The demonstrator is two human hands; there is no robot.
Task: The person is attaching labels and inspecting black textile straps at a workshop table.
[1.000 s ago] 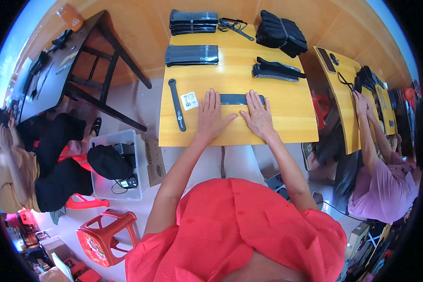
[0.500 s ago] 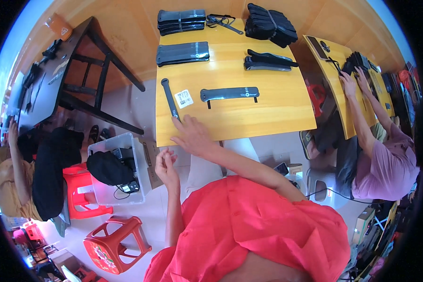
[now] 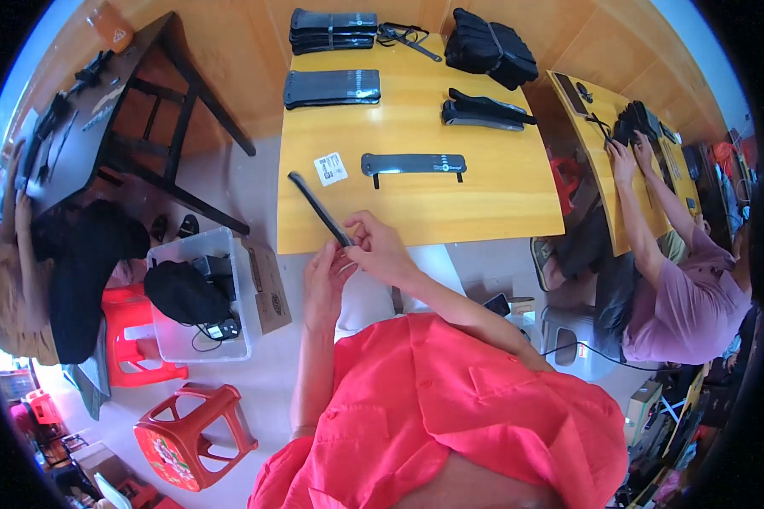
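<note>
Over the table's near edge I hold a narrow black strap [image 3: 320, 208], tilted, with its far end raised toward the far left. My right hand [image 3: 379, 248] pinches its near end between thumb and fingers. Just left of it my left hand [image 3: 322, 276] is closed at the same end, partly covering it. Beyond the strap lies a white printed label sheet [image 3: 330, 169]. A flat black strap pack [image 3: 413, 165] with two short dark tabs under it rests to the right of the label.
Bundled black straps [image 3: 333, 31], a flat stack of straps [image 3: 332, 88], a tied black bundle [image 3: 491, 51] and loose folded straps [image 3: 485, 111] sit along the wooden table [image 3: 484, 199]. A clear bin [image 3: 244, 327] and red stool [image 3: 191, 437] stand left. Co-workers sit on both sides.
My right hand has lifted the strap off the table and drawn it nearer. My left hand has come up to meet it at the strap's near end.
</note>
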